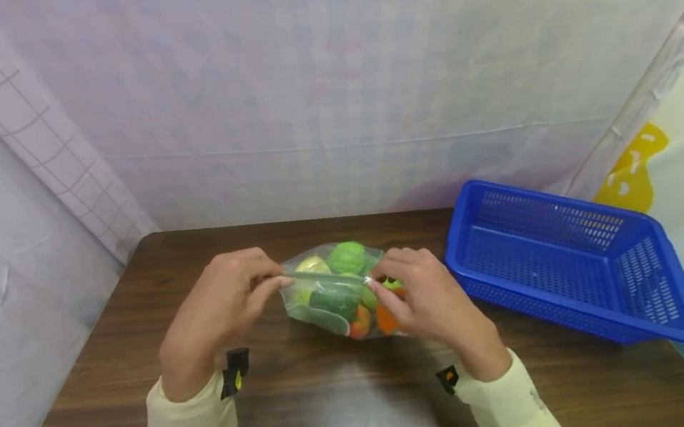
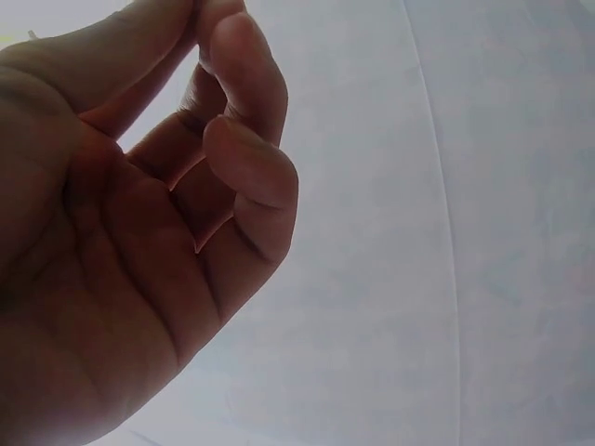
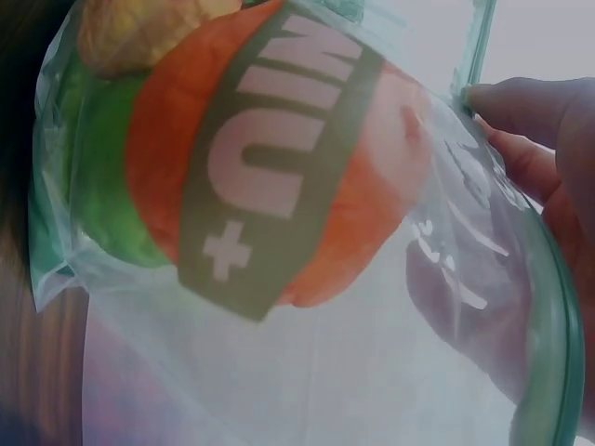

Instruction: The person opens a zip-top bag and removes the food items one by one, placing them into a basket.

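Note:
A clear zip-top bag [image 1: 310, 314] holding several fruit and vegetable pieces sits between my hands on the table. Through the plastic show a round green piece [image 1: 346, 258], a pale yellow one [image 1: 313, 265], a red-orange one [image 1: 359, 321] and a larger orange one [image 3: 163, 163]. My left hand [image 1: 223, 294] pinches the left end of the zip strip between thumb and forefinger; its other fingers curl loosely in the left wrist view. With thumb and fingertips my right hand [image 1: 427, 296] grips the strip farther right, at a small white slider [image 1: 367, 280].
A blue perforated plastic basket [image 1: 538, 274] stands on the right of the brown wooden table [image 1: 343, 415], close to my right hand. Pale patterned cloth [image 1: 327, 100] hangs behind the table's back edge and along both sides.

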`<state>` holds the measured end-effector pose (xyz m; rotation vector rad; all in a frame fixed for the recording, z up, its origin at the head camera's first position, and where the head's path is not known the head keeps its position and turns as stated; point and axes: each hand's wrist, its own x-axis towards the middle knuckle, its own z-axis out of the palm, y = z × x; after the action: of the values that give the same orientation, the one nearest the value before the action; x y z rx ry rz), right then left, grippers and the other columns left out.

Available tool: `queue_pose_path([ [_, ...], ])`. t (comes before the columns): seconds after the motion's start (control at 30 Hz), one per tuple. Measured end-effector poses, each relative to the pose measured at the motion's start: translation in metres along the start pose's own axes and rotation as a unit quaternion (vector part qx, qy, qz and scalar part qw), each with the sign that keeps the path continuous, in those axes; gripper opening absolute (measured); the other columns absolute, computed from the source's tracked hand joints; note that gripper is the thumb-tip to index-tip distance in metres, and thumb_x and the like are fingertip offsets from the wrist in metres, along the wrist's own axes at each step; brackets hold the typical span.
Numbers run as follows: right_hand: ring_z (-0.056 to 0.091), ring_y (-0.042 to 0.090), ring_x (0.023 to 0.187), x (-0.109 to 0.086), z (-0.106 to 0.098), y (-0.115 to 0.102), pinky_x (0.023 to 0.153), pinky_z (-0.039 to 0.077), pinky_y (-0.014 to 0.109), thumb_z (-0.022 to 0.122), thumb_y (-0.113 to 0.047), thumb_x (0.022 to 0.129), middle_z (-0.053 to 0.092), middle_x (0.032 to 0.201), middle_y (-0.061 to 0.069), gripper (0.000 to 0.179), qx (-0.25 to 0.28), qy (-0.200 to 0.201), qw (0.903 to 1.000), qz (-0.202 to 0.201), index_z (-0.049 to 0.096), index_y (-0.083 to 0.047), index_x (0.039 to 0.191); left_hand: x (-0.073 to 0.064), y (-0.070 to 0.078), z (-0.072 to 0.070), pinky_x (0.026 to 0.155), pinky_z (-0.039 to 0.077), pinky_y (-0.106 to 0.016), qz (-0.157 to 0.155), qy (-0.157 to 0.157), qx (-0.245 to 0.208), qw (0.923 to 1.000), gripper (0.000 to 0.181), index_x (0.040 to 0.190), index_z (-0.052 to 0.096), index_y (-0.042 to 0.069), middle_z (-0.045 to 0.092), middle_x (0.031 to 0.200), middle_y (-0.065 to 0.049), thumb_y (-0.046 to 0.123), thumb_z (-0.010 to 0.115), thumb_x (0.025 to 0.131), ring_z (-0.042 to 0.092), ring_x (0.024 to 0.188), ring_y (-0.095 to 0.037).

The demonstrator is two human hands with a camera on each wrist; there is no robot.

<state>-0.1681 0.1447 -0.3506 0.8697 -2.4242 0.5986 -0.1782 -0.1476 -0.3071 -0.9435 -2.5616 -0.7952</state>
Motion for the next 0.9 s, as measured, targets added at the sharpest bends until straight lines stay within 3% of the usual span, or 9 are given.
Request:
queue_pose_path([
  [0.23, 0.064, 0.014, 0.081, 0.0, -0.004, 0.006, 0.071, 0.044, 0.033, 0.069, -0.024, 0.094, 0.07, 0.088, -0.005, 0.012, -0.009, 0.005, 0.9999, 0.0, 0.075, -0.015, 0.089, -0.001, -0.002, -0.002, 0.058, 0.046, -0.023, 0.001, 0.01, 0.005, 0.9999, 0.004, 0.09, 0.079, 0.008, 0.068, 0.08, 0.003, 0.009, 0.075, 0.09, 0.051, 0.064, -0.006],
  [0.47, 0.055, 0.009, 0.065, -0.002, -0.009, 0.013, 0.069, 0.042, 0.031, 0.071, -0.022, 0.093, 0.067, 0.088, -0.005, 0.01, 0.013, 0.021, 0.9996, 0.011, 0.075, -0.015, 0.088, -0.003, -0.005, -0.004, 0.056, 0.045, -0.023, 0.005, 0.023, 0.004, 0.9997, 0.004, 0.091, 0.079, 0.007, 0.069, 0.079, 0.001, 0.009, 0.075, 0.089, 0.05, 0.062, -0.005],
  [0.9, 0.063, 0.014, 0.078, -0.008, -0.021, 0.025, 0.075, 0.046, 0.036, 0.072, -0.022, 0.093, 0.066, 0.088, -0.004, 0.01, 0.001, 0.02, 0.9985, 0.051, 0.076, -0.012, 0.091, -0.005, -0.007, -0.007, 0.055, 0.042, -0.023, 0.018, 0.041, 0.002, 0.999, 0.003, 0.09, 0.078, 0.009, 0.066, 0.077, 0.002, 0.008, 0.076, 0.089, 0.046, 0.061, -0.005],
])
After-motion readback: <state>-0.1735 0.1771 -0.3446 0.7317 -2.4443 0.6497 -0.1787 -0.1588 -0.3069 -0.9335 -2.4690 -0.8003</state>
